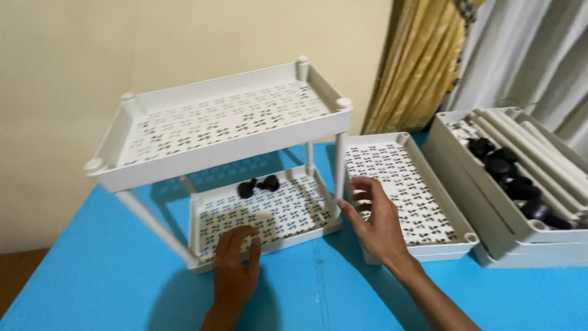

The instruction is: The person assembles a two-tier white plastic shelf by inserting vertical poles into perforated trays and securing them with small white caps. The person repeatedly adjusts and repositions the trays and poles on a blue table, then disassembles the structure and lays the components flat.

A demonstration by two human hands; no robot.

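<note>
Both bare hands are reaching in from the bottom edge over the bright blue tabletop [110,276]. On the near side, the left hand [236,270] is lying palm down at the front rim of the white plastic two-tier shelf rack [226,132], its fingers curling together over the edge of the lower perforated tray [269,211], touching it but not clamping on it. Just beside it, the right hand [376,224] is hovering at the rack's front right corner post [340,165], fingers spread apart and loosely bent, gripping nothing; whether the fingertips are touching the post cannot be told.

That rack is standing upright on the tabletop, its upper tray sitting on four slim white posts above the lower one. Two small black caster wheels [258,185] are lying on the lower tray toward its back. Directly behind the right hand, a separate white perforated plastic tray [401,184] is lying flat on the table. Farther right, a stack of white plastic trays [520,236] is holding long white tubes [527,156] and more black wheels [508,175]. Yellow and grey curtains [429,61] are hanging behind.
</note>
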